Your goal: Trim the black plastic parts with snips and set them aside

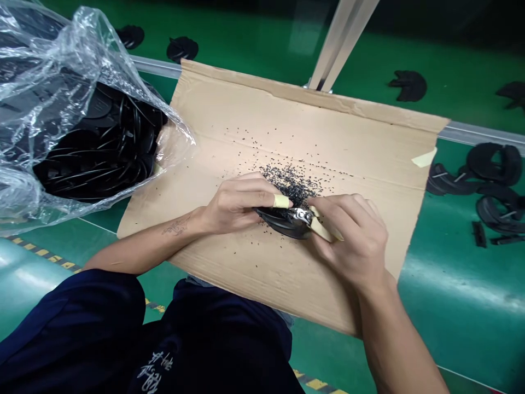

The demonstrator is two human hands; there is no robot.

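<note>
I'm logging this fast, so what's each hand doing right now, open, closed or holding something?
Left hand: closed, holding a black curved part.
Right hand: closed, holding a pliers-like tool.

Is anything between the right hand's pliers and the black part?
Nothing visible: the pliers in the right hand are right at the black part, which the left hand holds. Most small black bits lie beyond it on the cardboard.
</note>
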